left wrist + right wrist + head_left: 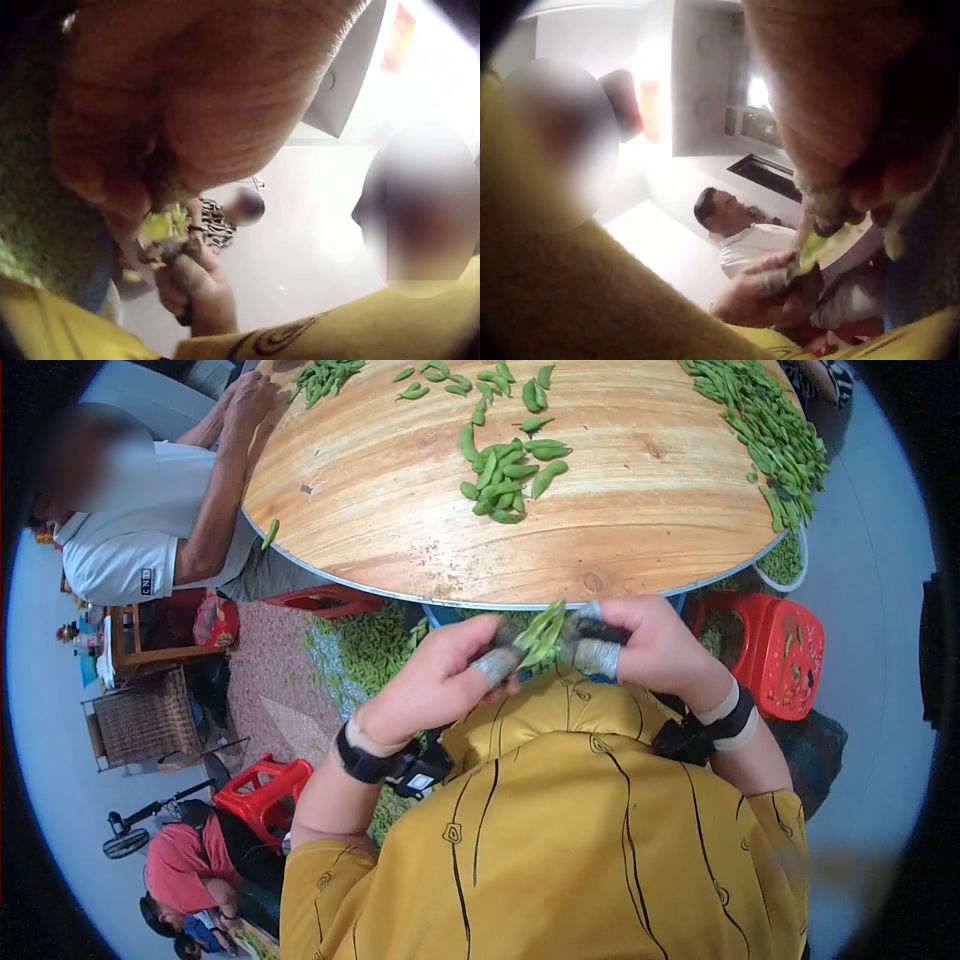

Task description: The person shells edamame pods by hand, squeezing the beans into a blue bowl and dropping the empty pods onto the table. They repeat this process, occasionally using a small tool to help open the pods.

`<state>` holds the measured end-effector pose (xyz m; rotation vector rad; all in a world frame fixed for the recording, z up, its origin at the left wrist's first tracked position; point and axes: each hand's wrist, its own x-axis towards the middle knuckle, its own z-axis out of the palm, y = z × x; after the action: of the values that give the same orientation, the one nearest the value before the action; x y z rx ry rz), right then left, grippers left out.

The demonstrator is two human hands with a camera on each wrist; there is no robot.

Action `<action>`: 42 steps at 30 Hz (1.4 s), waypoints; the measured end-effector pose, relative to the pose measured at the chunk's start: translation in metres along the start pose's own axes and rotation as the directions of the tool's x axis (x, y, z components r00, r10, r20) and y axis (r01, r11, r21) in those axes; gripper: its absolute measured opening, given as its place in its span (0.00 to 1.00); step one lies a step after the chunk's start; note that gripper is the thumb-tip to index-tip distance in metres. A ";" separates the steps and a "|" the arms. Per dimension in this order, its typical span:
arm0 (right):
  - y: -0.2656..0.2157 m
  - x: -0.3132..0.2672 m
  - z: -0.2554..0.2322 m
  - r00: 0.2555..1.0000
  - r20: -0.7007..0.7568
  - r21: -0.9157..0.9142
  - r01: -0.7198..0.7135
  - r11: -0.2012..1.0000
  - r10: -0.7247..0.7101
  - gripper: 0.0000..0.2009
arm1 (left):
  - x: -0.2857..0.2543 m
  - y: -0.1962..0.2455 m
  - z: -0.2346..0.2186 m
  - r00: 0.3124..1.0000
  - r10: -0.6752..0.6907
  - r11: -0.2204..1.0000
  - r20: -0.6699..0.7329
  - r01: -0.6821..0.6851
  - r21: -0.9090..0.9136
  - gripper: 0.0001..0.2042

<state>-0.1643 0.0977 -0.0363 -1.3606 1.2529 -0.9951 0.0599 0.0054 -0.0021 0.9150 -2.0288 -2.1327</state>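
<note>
Both hands meet just below the near edge of the wooden table (390,510), their thumbs and some fingers wrapped in grey tape. My left hand (440,675) pinches a split-open green pod (541,637), with its pale inside showing. On the pod's other side, my right hand (650,645) has its fingers curled close against it. In the left wrist view, my left hand (180,97) fills the top and my right hand (199,289) is beyond. The right wrist view shows green between my right hand (840,127) and my left hand (769,292); finger detail is blurred.
Loose pods (500,480) lie mid-table, with a big heap (765,435) along the right edge. A bowl of beans (783,560) and a red stool (790,660) stand right. A person in white (150,520) sits left. Green pieces (370,650) cover the floor beneath.
</note>
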 end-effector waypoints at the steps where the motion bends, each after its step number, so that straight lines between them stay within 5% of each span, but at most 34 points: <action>1: -0.001 0.001 -0.003 0.995 0.039 -0.126 0.100 0.987 -0.096 0.08 | -0.008 -0.004 -0.005 0.998 -0.042 0.996 -0.047 0.045 0.079 0.06; 3: -0.013 0.005 -0.014 0.994 0.046 -0.290 0.109 0.951 -0.100 0.09 | -0.026 -0.018 -0.030 1.000 0.005 0.846 -0.015 0.004 0.534 0.05; 5: -0.033 0.016 -0.026 0.999 0.023 -0.458 0.045 0.888 -0.039 0.10 | -0.047 -0.041 -0.046 0.991 -0.037 0.541 -0.127 0.127 0.831 0.07; 6: -0.034 0.025 -0.032 0.999 0.025 -0.463 0.050 0.885 -0.044 0.10 | -0.054 -0.048 -0.047 0.991 -0.030 0.541 -0.131 0.126 0.831 0.07; 8: -0.035 0.046 -0.045 0.996 -0.021 -0.639 0.052 0.767 -0.086 0.10 | -0.062 -0.053 -0.048 0.922 -0.082 0.334 -0.379 0.383 0.861 0.10; 10: -0.025 0.076 -0.057 0.987 -0.019 -0.729 0.096 0.678 -0.161 0.10 | -0.055 -0.040 -0.042 0.920 -0.087 0.380 -0.381 0.384 0.841 0.11; 12: -0.013 0.099 -0.061 0.973 0.001 -0.809 0.137 0.572 -0.232 0.09 | -0.044 -0.028 -0.037 0.968 0.069 0.636 -0.243 0.145 0.758 0.10; 16: -0.008 0.124 -0.062 0.965 -0.077 -0.844 0.071 0.531 -0.252 0.08 | -0.018 -0.016 -0.025 0.932 0.287 0.674 -0.223 -0.032 0.738 0.08; 22: -0.006 0.106 -0.063 0.966 -0.075 -0.880 0.053 0.471 -0.248 0.07 | 0.029 0.013 -0.006 0.897 0.395 0.681 -0.198 -0.141 0.718 0.11; 24: -0.013 0.092 -0.065 0.987 -0.087 -0.785 0.016 0.619 -0.136 0.08 | 0.051 0.018 0.001 0.688 0.677 0.553 -0.261 -0.241 0.798 0.12; 25: -0.018 0.084 -0.066 0.987 -0.089 -0.787 0.012 0.617 -0.132 0.08 | 0.061 0.022 0.005 0.688 0.677 0.554 -0.260 -0.245 0.796 0.12; 27: -0.030 0.067 -0.066 0.998 -0.029 -0.571 0.029 0.821 -0.055 0.11 | 0.079 0.030 0.009 0.578 0.783 0.471 -0.230 -0.309 0.826 0.13; 28: -0.034 0.059 -0.067 0.998 -0.032 -0.571 0.023 0.820 -0.051 0.11 | 0.083 0.030 0.007 0.580 0.782 0.473 -0.229 -0.313 0.823 0.13; 30: -0.037 0.046 -0.068 0.996 -0.058 -0.368 0.041 0.929 -0.067 0.13 | 0.090 0.028 0.005 0.854 0.518 0.603 -0.037 -0.334 0.724 0.13; 32: -0.031 0.037 -0.066 0.991 -0.119 -0.259 0.036 0.965 -0.069 0.10 | 0.090 0.027 0.007 0.857 0.515 0.604 -0.001 -0.362 0.710 0.09; 34: -0.045 0.027 -0.061 0.923 -0.114 0.230 -0.336 0.914 0.368 0.10 | 0.087 0.025 0.010 0.953 0.267 0.946 -0.144 -0.230 0.227 0.05; 35: -0.044 0.022 -0.058 0.933 -0.063 0.279 -0.324 0.904 0.354 0.12 | 0.086 0.022 0.013 0.974 0.156 0.981 -0.162 -0.173 -0.093 0.06; 39: -0.050 0.010 -0.045 0.953 -0.059 0.116 -0.289 0.950 0.297 0.15 | 0.079 0.023 0.017 0.978 0.070 0.992 -0.198 -0.088 -0.086 0.07; 42: -0.046 0.012 -0.040 0.987 -0.090 0.007 -0.131 0.991 0.131 0.16 | 0.080 0.016 0.023 0.982 0.116 0.932 -0.151 -0.160 -0.325 0.07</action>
<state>-0.1944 0.0787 0.0147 -1.2269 1.3913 -0.9736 -0.0220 -0.0105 -0.0182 0.8076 -1.5516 -2.1847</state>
